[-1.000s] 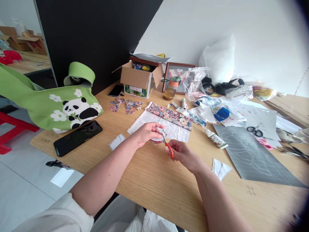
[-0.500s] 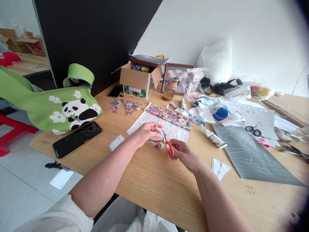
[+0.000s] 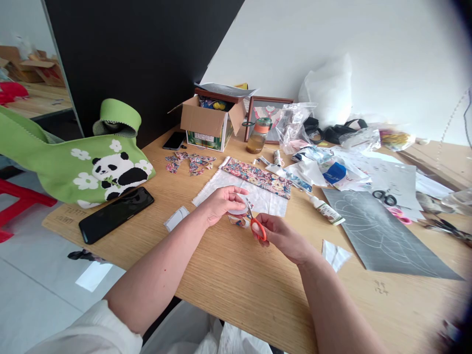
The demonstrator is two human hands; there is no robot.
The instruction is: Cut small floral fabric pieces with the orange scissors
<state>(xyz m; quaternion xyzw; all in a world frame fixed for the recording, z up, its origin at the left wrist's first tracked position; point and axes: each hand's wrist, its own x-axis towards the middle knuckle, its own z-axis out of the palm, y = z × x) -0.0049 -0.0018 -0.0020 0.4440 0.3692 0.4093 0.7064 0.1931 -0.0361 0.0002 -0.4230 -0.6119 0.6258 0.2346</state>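
Observation:
My left hand (image 3: 224, 204) pinches a small piece of fabric (image 3: 238, 210), pale on the side facing me. In my right hand (image 3: 273, 231) is a pair of scissors (image 3: 259, 228) with orange handles, its blades meeting the edge of that piece. A flowered scrap (image 3: 239, 222) shows just below the fingers; whether it hangs from the held piece I cannot tell. Behind both hands lies a white cloth (image 3: 214, 186) with a folded floral fabric (image 3: 258, 176) across it.
Cut floral scraps (image 3: 201, 163) lie left of the cloth. A black phone (image 3: 116, 215) rests by a green panda bag (image 3: 118, 169). To the right are a glue bottle (image 3: 326, 210), a dark patterned sheet (image 3: 383, 231) and black-handled scissors (image 3: 384, 197). Behind stand a cardboard box (image 3: 206, 120) and a jar (image 3: 258, 136).
The scissors have tilted slightly, and their blades sit a little further left against the held piece. The whole view has shifted slightly. Both hands keep their holds.

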